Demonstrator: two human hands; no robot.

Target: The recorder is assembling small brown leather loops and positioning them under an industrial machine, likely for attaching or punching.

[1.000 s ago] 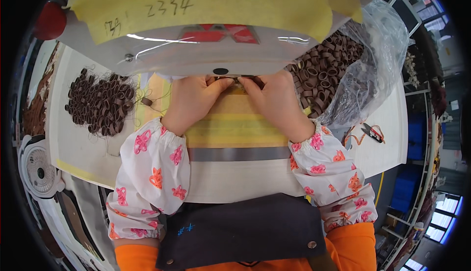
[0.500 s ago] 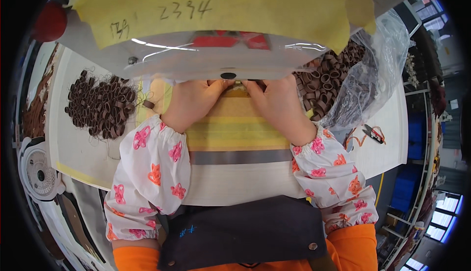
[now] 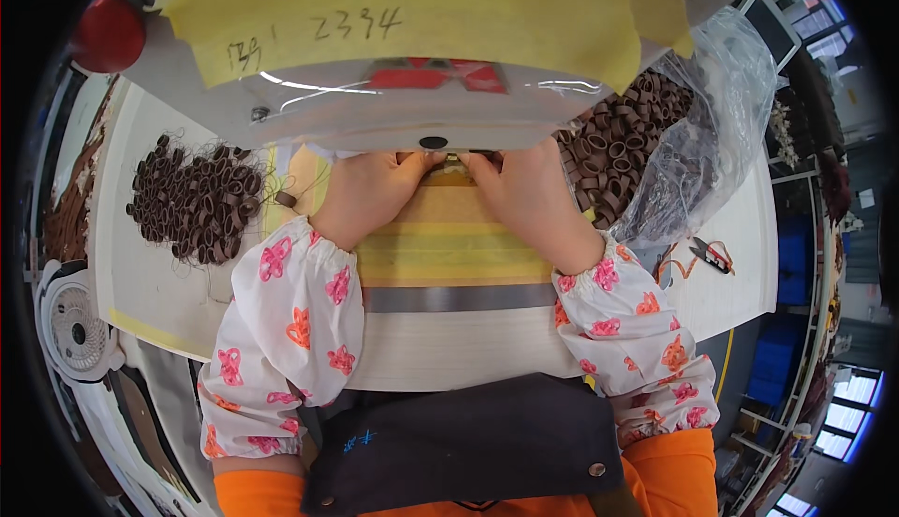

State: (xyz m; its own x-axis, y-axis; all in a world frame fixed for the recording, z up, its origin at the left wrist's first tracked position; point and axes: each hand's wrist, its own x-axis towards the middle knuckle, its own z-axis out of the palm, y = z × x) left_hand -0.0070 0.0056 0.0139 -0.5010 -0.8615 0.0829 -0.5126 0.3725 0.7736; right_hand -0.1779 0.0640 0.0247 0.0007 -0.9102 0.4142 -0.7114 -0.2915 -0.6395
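Both my hands work close together under the front edge of a white sewing machine head. My left hand is closed, thumb and forefinger pinched near the needle area. Opposite it, my right hand is closed in a like pinch, fingertips a small gap from the left ones. A small dark piece seems to lie at the fingertips, but the machine head hides most of it. Left of my left hand is a heap of brown loops with loose threads. Beyond my right hand, more brown loops spill from a clear plastic bag.
Yellow tape strips cover the white table before me. Thread snips with an orange cord lie at the right. One single loop sits by my left wrist. A white fan stands beyond the left edge.
The whole view has shifted slightly, with the machine head sitting a little differently in the picture. My hands keep nearly the same pinched pose at the same place.
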